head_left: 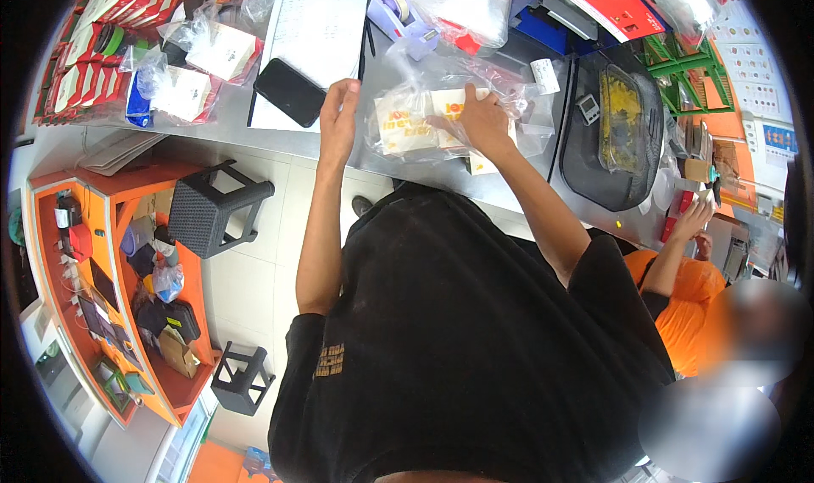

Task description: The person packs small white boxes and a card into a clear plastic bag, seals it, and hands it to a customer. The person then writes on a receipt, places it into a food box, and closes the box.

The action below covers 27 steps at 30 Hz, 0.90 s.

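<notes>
A clear plastic bag lies on the metal counter in front of me, with white boxes printed in orange and yellow inside or under its film. My right hand rests on the boxes with its fingers spread, the thumb pointing left. Another small white box shows below that wrist at the counter's edge. My left hand is raised beside the bag's left side, seen edge-on, its fingers extended and nothing visible in them. A black phone lies just left of it.
Written sheets and a purple tape dispenser sit behind. Red-and-white packs pile up at left. A black tray with a tub of yellow food stands right. Black stools are below left; a co-worker in orange is at right.
</notes>
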Each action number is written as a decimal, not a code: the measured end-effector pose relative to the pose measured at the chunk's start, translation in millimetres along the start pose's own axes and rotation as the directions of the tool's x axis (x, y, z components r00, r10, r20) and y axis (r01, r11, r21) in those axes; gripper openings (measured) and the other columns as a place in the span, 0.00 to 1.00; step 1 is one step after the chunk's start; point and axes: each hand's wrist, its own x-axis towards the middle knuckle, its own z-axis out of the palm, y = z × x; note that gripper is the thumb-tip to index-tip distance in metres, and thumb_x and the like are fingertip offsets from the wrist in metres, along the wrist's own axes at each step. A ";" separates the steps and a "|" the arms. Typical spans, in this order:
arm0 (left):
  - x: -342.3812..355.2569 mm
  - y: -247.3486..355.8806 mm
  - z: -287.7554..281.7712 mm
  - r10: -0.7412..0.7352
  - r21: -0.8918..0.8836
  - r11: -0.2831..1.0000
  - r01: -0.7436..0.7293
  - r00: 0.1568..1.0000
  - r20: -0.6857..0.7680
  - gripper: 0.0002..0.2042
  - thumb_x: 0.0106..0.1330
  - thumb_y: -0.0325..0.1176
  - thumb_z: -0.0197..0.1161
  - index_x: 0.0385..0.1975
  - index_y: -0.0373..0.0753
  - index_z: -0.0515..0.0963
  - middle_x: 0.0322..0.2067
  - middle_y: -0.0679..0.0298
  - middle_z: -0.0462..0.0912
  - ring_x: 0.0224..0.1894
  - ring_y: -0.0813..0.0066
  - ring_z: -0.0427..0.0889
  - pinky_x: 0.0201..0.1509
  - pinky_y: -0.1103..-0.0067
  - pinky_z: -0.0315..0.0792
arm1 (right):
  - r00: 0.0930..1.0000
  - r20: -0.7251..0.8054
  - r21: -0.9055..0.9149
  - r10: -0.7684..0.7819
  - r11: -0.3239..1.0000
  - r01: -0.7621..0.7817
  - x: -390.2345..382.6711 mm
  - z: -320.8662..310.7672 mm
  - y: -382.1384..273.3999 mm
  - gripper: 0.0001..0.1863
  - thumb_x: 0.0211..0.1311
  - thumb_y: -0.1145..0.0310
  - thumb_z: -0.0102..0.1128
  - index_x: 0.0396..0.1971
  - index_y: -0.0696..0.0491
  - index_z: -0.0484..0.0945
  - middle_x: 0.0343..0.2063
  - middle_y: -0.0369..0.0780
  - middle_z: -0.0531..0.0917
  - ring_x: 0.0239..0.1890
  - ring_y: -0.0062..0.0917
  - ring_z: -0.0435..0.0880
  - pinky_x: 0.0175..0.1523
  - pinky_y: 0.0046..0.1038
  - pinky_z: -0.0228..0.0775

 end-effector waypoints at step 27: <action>-39.6 50.5 53.7 0.312 0.501 0.786 -0.363 0.932 0.184 0.22 0.51 0.35 0.71 0.43 0.33 0.73 0.47 0.52 0.76 0.46 0.57 0.77 0.51 0.70 0.69 | 0.983 -0.171 0.346 -0.067 0.930 0.124 47.6 71.6 23.9 0.44 0.40 0.53 0.70 0.57 0.55 0.62 0.47 0.52 0.75 0.48 0.49 0.75 0.53 0.37 0.68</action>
